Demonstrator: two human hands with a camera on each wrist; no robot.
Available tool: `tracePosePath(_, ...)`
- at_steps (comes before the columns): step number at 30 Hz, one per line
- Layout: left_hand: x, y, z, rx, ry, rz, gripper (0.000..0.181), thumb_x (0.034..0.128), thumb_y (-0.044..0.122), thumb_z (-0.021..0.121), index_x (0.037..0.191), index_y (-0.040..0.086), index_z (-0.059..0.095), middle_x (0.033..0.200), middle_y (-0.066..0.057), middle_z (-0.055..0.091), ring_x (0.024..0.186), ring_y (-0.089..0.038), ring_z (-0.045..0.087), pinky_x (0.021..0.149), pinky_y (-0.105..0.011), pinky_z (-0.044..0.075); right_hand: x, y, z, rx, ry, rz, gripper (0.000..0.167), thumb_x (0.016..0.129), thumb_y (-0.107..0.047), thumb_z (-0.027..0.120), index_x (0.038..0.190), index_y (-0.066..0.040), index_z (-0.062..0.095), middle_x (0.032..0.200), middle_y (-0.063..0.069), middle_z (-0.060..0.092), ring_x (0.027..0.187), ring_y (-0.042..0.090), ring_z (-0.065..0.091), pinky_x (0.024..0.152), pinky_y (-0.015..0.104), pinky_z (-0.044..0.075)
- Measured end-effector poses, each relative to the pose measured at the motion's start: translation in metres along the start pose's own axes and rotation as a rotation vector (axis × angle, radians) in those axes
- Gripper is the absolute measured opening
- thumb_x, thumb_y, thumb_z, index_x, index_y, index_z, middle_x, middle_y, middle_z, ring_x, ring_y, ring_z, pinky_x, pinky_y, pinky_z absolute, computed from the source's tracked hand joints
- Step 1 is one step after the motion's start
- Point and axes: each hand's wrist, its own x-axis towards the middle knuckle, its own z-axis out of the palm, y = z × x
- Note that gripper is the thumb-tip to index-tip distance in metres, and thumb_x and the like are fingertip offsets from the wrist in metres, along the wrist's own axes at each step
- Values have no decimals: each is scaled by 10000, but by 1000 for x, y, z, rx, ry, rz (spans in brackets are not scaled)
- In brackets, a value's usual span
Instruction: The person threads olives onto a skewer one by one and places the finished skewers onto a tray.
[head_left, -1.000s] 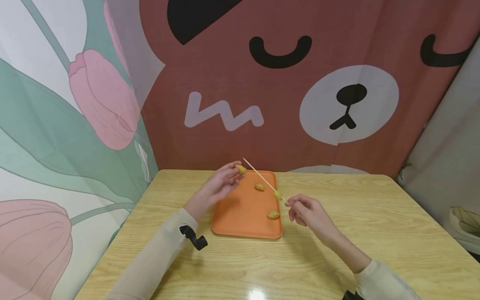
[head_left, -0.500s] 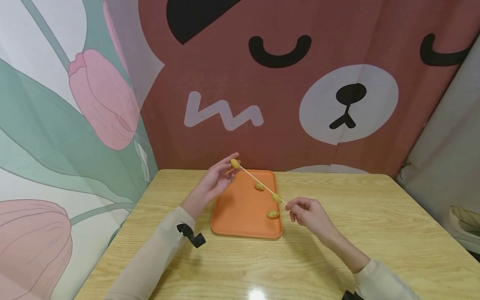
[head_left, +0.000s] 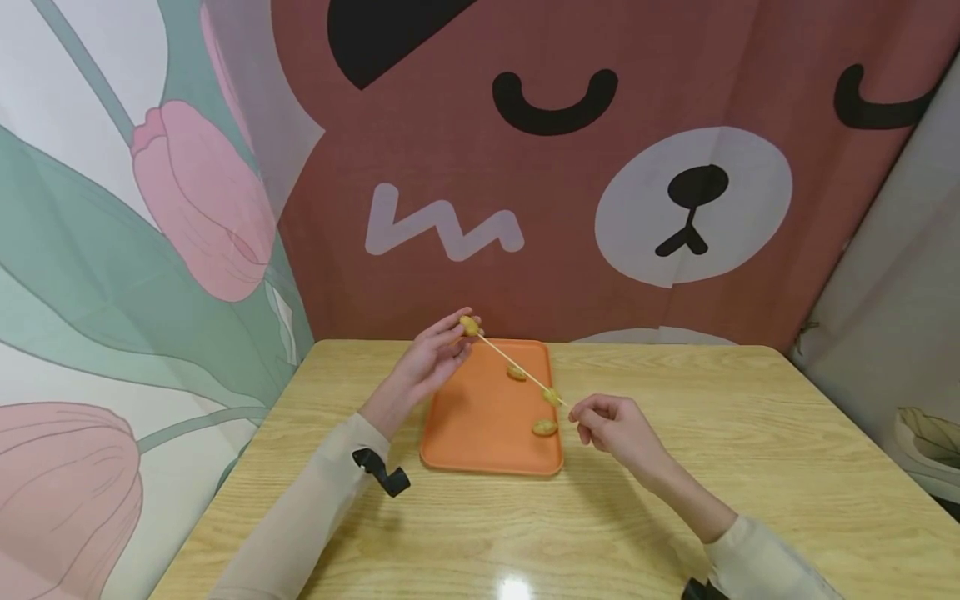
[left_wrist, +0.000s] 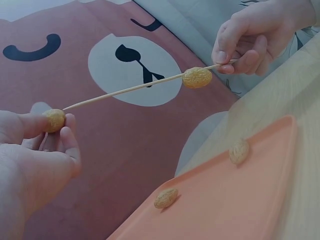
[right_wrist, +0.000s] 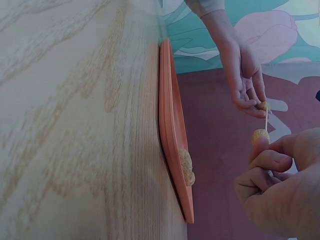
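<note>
A thin wooden skewer (left_wrist: 125,90) slants between the hands. The right hand (head_left: 618,429) pinches it at its rear end. Just ahead of those fingers, a wrinkled yellow oval fruit (left_wrist: 197,78) is threaded on the stick. Between thumb and fingertips, the left hand (head_left: 427,362) holds a second yellow fruit (left_wrist: 54,120). The skewer's pointed tip is at that fruit's edge; whether it has pierced the skin I cannot tell. Both hands are raised above an orange tray (head_left: 480,425), where two more such fruits lie, a farther one (head_left: 517,372) and a nearer one (head_left: 545,427).
Under the tray is a light wood-grain table (head_left: 675,467). A curtain (head_left: 450,292) printed with a bear face hangs right behind its far edge. Flower-patterned cloth (head_left: 202,350) hangs on the left, and a pale bin-like object (head_left: 933,442) stands beyond the right edge.
The left hand has shifted slightly left and turned its fruit toward the skewer. The tip, earlier free beside the fruit, is now at it. The right hand has stayed almost still.
</note>
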Motion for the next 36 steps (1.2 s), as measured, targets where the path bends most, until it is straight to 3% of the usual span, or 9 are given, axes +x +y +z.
tracePosePath(6,0,0,-1,-45,-5,-2,425,1087,12,452,1512,23,452,1542,-201,398,1422,-341,385,1061,-322,436,-2,-2,2,-1,-3,2,175,1040,-89,566,1011,37,684,713,140,598,538,139,402,495,242,327)
tracePosePath(11,-1,-1,-1,-48,-6,4,392,1078,22,489,1469,5,507,1397,-181,534,1402,-370,413,1142,-399,333,-2,-2,2,-6,-13,-2,185,1050,-95,558,1015,37,683,718,145,599,553,145,415,498,240,326)
tracePosePath(14,-2,-1,-1,-28,-2,19,404,1072,15,498,1477,10,506,1352,-167,564,1365,-359,467,1144,-416,325,-1,-1,3,-9,-15,3,187,1053,-89,540,1014,29,680,718,142,592,558,148,417,503,237,327)
tracePosePath(18,-2,-1,0,-22,-5,31,474,1073,4,481,1542,15,418,1437,-179,493,1355,-342,487,1101,-381,394,-2,-1,3,-16,-4,-4,188,1050,-83,529,1004,20,679,709,137,578,546,149,400,495,245,324)
tracePosePath(23,-3,-2,0,-33,-45,31,502,1072,-30,442,1567,27,376,1558,-159,371,1428,-359,385,1125,-386,360,-2,-2,3,-17,-3,-10,191,1052,-85,527,1009,13,684,709,136,581,548,149,403,497,245,327)
tracePosePath(27,-3,-2,1,-9,-45,42,504,1072,-51,422,1569,17,364,1522,-170,409,1426,-365,386,1131,-393,350,-1,-1,3,-19,-3,-7,191,1052,-78,520,1011,10,685,709,136,584,548,147,403,496,240,324)
tracePosePath(30,-2,-2,2,14,-24,51,507,1070,-68,413,1568,-24,330,1448,-182,469,1373,-353,467,1090,-372,410,-2,-1,3,-19,-4,-7,193,1055,-76,517,1012,14,682,710,136,581,549,145,404,495,239,323)
tracePosePath(36,-1,-2,4,-2,4,55,461,1055,-87,440,1513,-52,418,1396,-190,512,1366,-379,468,1078,-378,425,-3,-1,3,-25,1,-4,196,1057,-79,515,1009,15,680,707,138,572,542,147,383,489,244,309)
